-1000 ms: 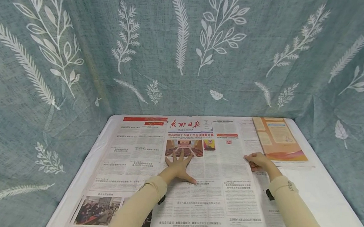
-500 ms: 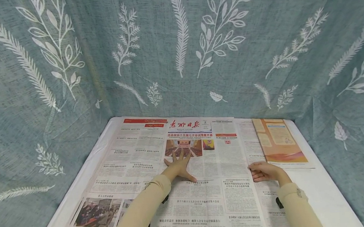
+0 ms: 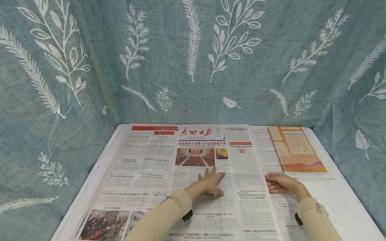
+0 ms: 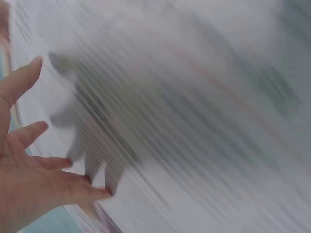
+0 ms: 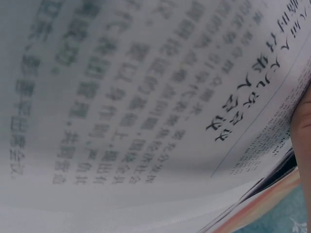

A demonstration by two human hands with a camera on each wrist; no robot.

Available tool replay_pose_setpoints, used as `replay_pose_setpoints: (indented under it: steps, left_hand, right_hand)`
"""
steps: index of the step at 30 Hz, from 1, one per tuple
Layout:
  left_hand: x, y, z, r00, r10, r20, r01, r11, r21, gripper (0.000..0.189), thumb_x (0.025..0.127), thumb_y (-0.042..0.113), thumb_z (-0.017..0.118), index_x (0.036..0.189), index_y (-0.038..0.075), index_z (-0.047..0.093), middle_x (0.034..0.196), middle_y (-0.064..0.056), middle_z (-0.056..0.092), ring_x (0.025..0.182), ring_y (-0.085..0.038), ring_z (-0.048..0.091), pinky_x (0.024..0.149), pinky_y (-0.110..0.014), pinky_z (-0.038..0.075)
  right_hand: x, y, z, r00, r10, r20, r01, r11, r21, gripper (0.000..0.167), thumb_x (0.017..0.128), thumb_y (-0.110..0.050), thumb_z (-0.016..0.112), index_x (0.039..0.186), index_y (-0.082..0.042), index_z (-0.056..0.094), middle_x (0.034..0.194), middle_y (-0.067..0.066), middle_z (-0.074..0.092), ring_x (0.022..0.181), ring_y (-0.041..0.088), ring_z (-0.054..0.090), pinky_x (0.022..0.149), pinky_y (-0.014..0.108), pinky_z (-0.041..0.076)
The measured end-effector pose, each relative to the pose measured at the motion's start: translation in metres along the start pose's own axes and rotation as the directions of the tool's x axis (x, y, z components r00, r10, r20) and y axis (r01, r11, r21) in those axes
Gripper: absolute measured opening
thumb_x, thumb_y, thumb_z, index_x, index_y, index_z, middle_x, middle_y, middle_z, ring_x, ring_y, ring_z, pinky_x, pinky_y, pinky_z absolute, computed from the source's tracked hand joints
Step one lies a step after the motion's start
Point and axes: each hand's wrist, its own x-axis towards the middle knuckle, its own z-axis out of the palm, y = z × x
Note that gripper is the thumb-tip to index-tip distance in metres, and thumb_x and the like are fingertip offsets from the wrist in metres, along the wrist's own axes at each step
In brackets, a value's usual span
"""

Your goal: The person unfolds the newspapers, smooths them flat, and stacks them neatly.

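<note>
A newspaper (image 3: 249,175) with red title characters and a hall photograph lies spread over other printed sheets (image 3: 137,165). My left hand (image 3: 210,182) is low over its middle, just below the photograph, with its fingers spread. In the left wrist view the fingertips cast shadows on the blurred page. At the newspaper's right edge, my right hand (image 3: 282,183) pinches the paper between thumb and curled fingers. Only a bit of that hand (image 5: 302,131) shows in the right wrist view, against the sheet's edge.
An orange-and-tan printed paper (image 3: 299,152) lies to the right, on the white tabletop (image 3: 339,197). Behind and on both sides hangs a blue-green curtain (image 3: 179,103) with white leaf prints. Another sheet with a meeting photo (image 3: 104,224) lies at the front left.
My left hand has moved right, off the hall photograph. My right hand has slid slightly right and toward me along the newspaper's edge, then stayed there.
</note>
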Motion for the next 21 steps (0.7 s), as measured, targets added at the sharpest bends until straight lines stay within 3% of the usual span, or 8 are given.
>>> replay_pose_setpoints:
  steps: [4, 7, 12, 16, 18, 21]
  left_hand:
    - [0.003, 0.029, 0.014, 0.985, 0.156, -0.068, -0.152, 0.986, 0.062, 0.058, 0.081, 0.032, 0.073, 0.132, 0.011, 0.054, 0.137, -0.011, 0.053, 0.130, -0.030, 0.047, 0.107, -0.045, 0.039]
    - [0.006, 0.044, 0.022, 0.973, 0.191, -0.131, -0.179, 0.979, 0.100, 0.045, 0.083, 0.029, 0.072, 0.121, 0.006, 0.063, 0.117, -0.007, 0.066, 0.111, -0.021, 0.061, 0.096, -0.031, 0.049]
    - [0.016, 0.067, 0.031, 0.969, 0.128, -0.210, -0.117, 0.991, 0.063, 0.025, 0.084, 0.021, 0.069, 0.100, 0.002, 0.069, 0.093, -0.006, 0.067, 0.086, -0.017, 0.062, 0.077, -0.025, 0.052]
    - [0.031, 0.091, 0.040, 0.969, 0.096, -0.228, -0.083, 0.994, 0.068, 0.014, 0.086, 0.020, 0.068, 0.090, 0.007, 0.068, 0.084, -0.001, 0.066, 0.072, -0.012, 0.058, 0.064, -0.020, 0.048]
    - [0.038, 0.105, 0.045, 0.969, 0.067, -0.238, -0.051, 0.996, 0.074, 0.015, 0.087, 0.024, 0.066, 0.087, 0.009, 0.066, 0.080, 0.000, 0.066, 0.068, -0.011, 0.059, 0.059, -0.020, 0.046]
    - [0.047, 0.123, 0.053, 0.972, -0.021, -0.233, 0.048, 0.993, 0.111, 0.029, 0.086, 0.040, 0.066, 0.088, 0.011, 0.067, 0.081, 0.001, 0.068, 0.069, -0.011, 0.062, 0.058, -0.021, 0.048]
  right_hand:
    - [0.002, 0.000, 0.002, 1.000, -0.012, 0.009, 0.012, 1.000, -0.014, 0.019, 0.103, -0.017, 0.037, 0.097, -0.015, 0.055, 0.078, -0.006, 0.067, 0.071, 0.005, 0.067, 0.070, 0.021, 0.057]
    - [0.005, 0.000, 0.004, 1.000, -0.013, -0.006, 0.012, 0.999, -0.037, 0.017, 0.103, -0.017, 0.038, 0.097, -0.014, 0.054, 0.077, -0.006, 0.065, 0.070, 0.004, 0.066, 0.069, 0.021, 0.057]
    - [0.007, -0.001, 0.004, 1.000, -0.012, -0.022, 0.010, 0.997, -0.071, 0.016, 0.102, -0.016, 0.039, 0.099, -0.012, 0.054, 0.075, -0.007, 0.063, 0.067, 0.003, 0.065, 0.068, 0.021, 0.057]
    - [0.007, 0.000, 0.001, 0.999, -0.006, -0.041, 0.003, 0.997, -0.077, 0.018, 0.102, -0.014, 0.038, 0.095, -0.014, 0.054, 0.073, -0.007, 0.063, 0.065, 0.003, 0.065, 0.066, 0.021, 0.057]
    - [0.007, 0.002, -0.001, 0.999, -0.007, -0.039, 0.005, 0.998, -0.064, 0.020, 0.102, -0.014, 0.037, 0.094, -0.015, 0.055, 0.072, -0.007, 0.064, 0.064, 0.003, 0.065, 0.065, 0.021, 0.057]
    - [0.006, 0.005, -0.002, 1.000, -0.016, -0.015, 0.016, 0.999, -0.047, 0.023, 0.102, -0.013, 0.035, 0.093, -0.016, 0.056, 0.071, -0.007, 0.067, 0.064, 0.003, 0.066, 0.065, 0.020, 0.057]
